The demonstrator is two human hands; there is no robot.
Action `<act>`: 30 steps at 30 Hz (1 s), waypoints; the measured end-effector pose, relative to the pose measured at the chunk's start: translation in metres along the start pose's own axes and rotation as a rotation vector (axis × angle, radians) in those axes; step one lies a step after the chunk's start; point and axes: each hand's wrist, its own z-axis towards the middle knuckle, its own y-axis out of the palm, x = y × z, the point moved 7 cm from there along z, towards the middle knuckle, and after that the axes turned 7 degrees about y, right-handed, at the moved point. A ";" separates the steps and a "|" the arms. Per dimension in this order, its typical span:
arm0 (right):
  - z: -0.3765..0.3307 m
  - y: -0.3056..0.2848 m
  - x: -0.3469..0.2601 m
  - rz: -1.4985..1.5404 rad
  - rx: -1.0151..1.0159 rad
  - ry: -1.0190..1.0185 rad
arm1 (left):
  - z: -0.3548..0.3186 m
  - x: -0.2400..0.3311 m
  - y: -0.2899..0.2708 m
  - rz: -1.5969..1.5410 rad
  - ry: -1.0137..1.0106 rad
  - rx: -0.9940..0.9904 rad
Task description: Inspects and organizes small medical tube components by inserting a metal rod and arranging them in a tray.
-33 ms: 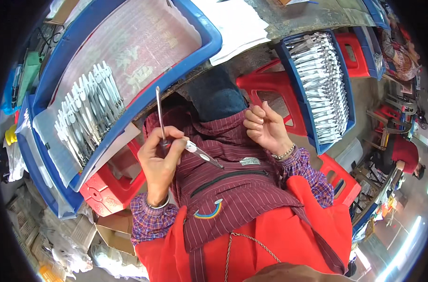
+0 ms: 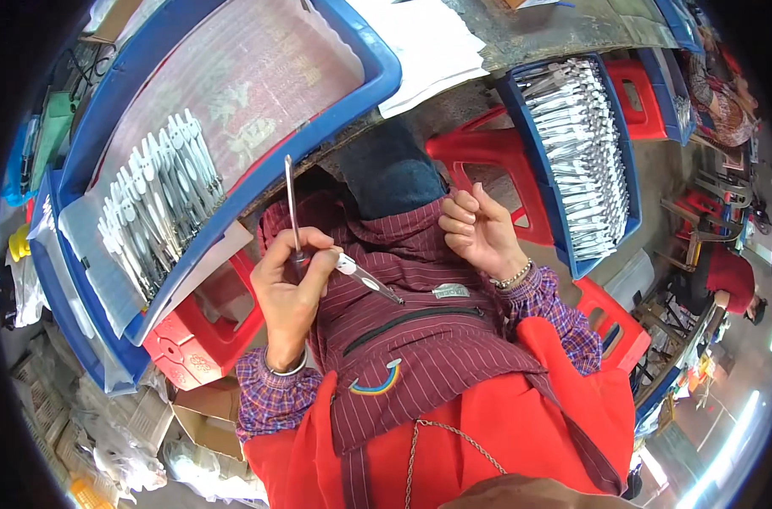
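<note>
My left hand (image 2: 286, 293) is closed, thumb and fingers pinching a slender silver-and-white metal piece (image 2: 369, 278) that points down to the right over my apron. From the same grip a thin metal shaft (image 2: 291, 199) sticks up, its tip near the tray's edge. Whether the shaft and the piece are joined is hidden by my fingers. My right hand (image 2: 479, 229) hovers over my lap, fingers curled in and thumb raised, with nothing visible in it. At the left, a blue tray (image 2: 318, 144) holds a row of similar silver-and-white pieces (image 2: 157, 191).
A second blue tray (image 2: 633, 204), packed with silver-and-white pieces, rests on the right beside a red stool (image 2: 496, 157). White paper sheets (image 2: 428, 51) lie on the table. Another red stool (image 2: 186, 343) stands under the left tray, near a cardboard box (image 2: 208, 416). People are at the far right.
My left hand has shifted very slightly to the right, with the shaft and the silver-and-white piece in it. My right hand has not moved.
</note>
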 end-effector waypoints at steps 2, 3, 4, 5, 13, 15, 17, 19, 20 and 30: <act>0.000 0.000 0.001 0.014 0.001 0.005 | -0.001 -0.005 0.003 -0.001 -0.014 0.002; 0.000 0.000 0.001 0.027 -0.001 0.006 | -0.001 -0.007 0.003 -0.002 -0.024 0.000; 0.000 0.000 0.002 0.029 0.000 0.007 | -0.001 -0.010 0.005 -0.014 -0.020 -0.011; 0.000 0.000 0.003 0.030 0.002 0.009 | -0.001 -0.011 0.006 -0.015 -0.022 -0.010; -0.001 -0.001 0.005 -0.062 0.071 -0.019 | -0.002 -0.023 0.016 -0.073 -0.039 -0.056; -0.001 0.001 0.004 -0.200 0.038 -0.046 | -0.002 -0.024 0.019 -0.072 -0.031 -0.051; -0.001 0.002 0.005 -0.250 0.060 -0.046 | -0.002 -0.029 0.021 -0.106 -0.059 -0.058; -0.002 0.004 0.006 -0.297 0.078 -0.042 | -0.001 -0.035 0.022 -0.118 -0.073 -0.031; -0.002 0.006 0.006 -0.364 0.068 -0.048 | -0.001 -0.039 0.023 -0.146 -0.084 -0.037; 0.004 0.020 0.030 -1.131 0.324 0.105 | -0.003 -0.057 0.032 -0.305 -0.180 -0.008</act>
